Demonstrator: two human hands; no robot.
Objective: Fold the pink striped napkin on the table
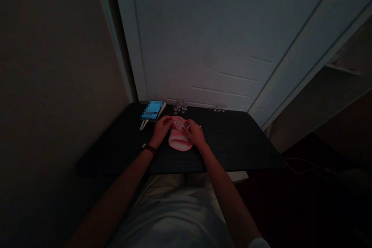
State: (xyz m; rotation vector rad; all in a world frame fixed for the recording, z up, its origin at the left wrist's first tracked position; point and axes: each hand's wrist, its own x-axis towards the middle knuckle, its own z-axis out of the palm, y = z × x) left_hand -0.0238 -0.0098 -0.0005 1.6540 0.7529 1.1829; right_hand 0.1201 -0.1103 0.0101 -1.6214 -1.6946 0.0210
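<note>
A soft pink and white cloth piece point(180, 143), with a rounded, folded rim towards me, lies on the black table in front of me. Its exact kind does not show in the dim light. My left hand point(162, 128) pinches its far left edge, with a dark band on the wrist. From the right, my right hand point(195, 132) has its fingers closed on the upper right part of the cloth. Between my fingertips is a pale, shiny patch on the cloth, too small to name. A tiny white tip pokes out beyond my right hand.
A phone point(153, 110) with a lit blue screen and a white cable lies at the table's back left. Small clear trinkets point(180, 107) stand along the back edge, with more clear pieces point(219, 108) to the right. A white panel rises behind the black table point(235, 143).
</note>
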